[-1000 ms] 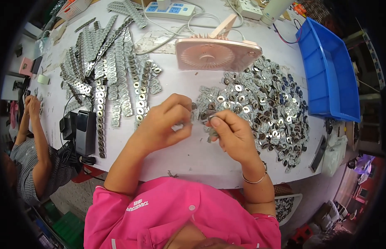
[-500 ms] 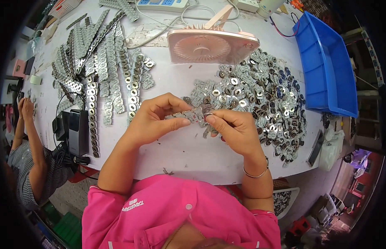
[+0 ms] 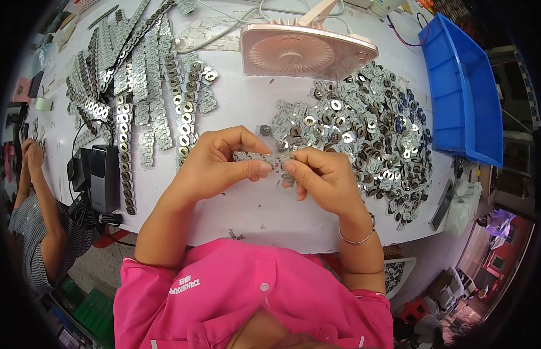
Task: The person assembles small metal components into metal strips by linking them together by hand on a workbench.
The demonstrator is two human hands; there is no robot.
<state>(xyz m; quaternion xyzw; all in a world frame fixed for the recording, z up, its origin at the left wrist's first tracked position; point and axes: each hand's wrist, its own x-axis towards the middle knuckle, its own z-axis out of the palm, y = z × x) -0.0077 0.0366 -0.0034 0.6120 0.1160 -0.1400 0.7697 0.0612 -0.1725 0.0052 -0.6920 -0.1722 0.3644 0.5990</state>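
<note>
So both hands, left hand (image 3: 215, 166) and right hand (image 3: 323, 177), pinch one short metal strip (image 3: 261, 157); finished strips (image 3: 142, 99) lined up, big loose pile (image 3: 363, 128) left on the bench (image 3: 247, 203).

Bare white tabletop (image 3: 247, 203) open below; loose heap of silver metal pieces (image 3: 363, 128) right, laid-out silver strips (image 3: 142, 99) left, pink fan (image 3: 299, 52) ahead.
</note>
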